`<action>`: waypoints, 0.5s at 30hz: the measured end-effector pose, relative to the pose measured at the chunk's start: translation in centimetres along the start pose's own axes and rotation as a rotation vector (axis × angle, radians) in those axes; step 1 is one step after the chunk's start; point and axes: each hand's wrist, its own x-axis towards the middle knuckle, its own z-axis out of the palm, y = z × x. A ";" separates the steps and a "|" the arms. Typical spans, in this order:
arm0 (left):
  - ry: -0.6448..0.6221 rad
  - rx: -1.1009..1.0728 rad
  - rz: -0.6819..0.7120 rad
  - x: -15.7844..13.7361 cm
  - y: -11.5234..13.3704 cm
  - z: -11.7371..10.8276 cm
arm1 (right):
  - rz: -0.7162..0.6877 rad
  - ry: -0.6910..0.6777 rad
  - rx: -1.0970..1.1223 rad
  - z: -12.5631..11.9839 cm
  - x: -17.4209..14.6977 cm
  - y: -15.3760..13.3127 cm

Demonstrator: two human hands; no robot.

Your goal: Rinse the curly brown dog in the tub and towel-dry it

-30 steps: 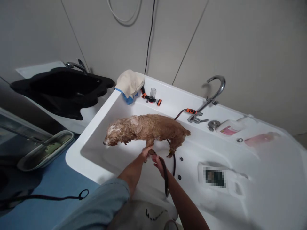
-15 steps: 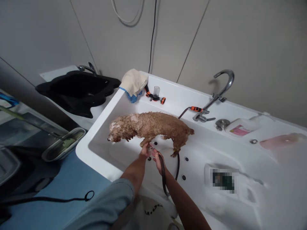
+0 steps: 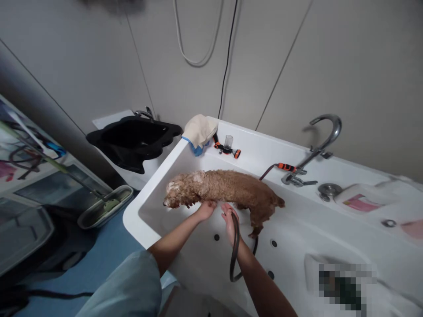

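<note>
The wet brown curly dog (image 3: 228, 189) stands in the white bathtub (image 3: 148, 180). The left hand (image 3: 206, 210) touches its belly, grip released; the right hand (image 3: 229, 218) is grasping the dark hose (image 3: 235, 251).

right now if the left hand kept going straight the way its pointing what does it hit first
Most likely the dog. The left hand points up and away from the person, fingers already at or touching the wet fur of the underside behind the front legs. Depth is hard to judge; beyond the dog lies the tub wall.
</note>
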 end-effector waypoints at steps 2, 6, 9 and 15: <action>0.028 0.118 0.221 -2.1 3.1 -3.0 | 0.011 -0.081 0.029 2.0 0.6 -1.0; 0.375 0.459 0.607 -3.5 7.0 -9.6 | 0.027 -0.208 -0.008 5.6 0.1 -1.5; 0.548 0.489 0.324 -2.0 6.2 -13.4 | 0.085 -0.278 -0.073 6.8 -1.3 -0.6; 0.295 0.065 -0.184 -0.5 2.3 -16.7 | 0.177 -0.322 -0.108 6.0 -4.2 1.8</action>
